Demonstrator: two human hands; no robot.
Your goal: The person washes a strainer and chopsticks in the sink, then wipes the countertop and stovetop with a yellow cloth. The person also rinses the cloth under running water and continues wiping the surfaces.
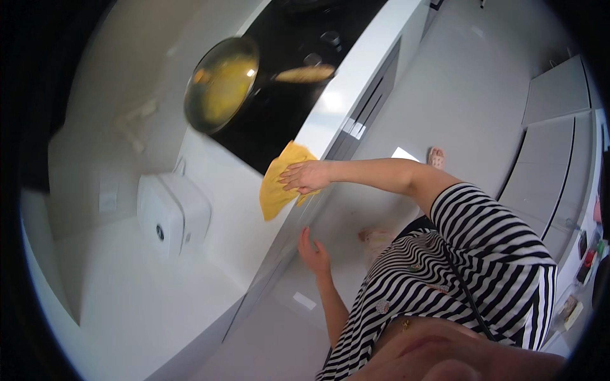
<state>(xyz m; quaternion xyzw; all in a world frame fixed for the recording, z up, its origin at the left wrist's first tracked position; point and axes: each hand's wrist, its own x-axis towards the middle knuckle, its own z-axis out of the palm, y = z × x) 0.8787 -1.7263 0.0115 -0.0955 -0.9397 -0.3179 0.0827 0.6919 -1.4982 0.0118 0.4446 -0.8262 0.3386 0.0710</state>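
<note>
My right hand lies palm down on a yellow cloth, with the fingers spread across it. The cloth rests on the white countertop, beside the near corner of a black cooktop, and part of it hangs toward the front edge. My left hand is held off the counter's front edge, fingers apart and holding nothing. On the cooktop sits a pan with a wooden handle. Its glass lid looks covered, with blurred yellow food showing beneath.
A white boxy appliance stands at the back of the counter by the wall. Grey drawer fronts run below the cooktop. A pink slipper is on the pale floor. White cabinets line the opposite side.
</note>
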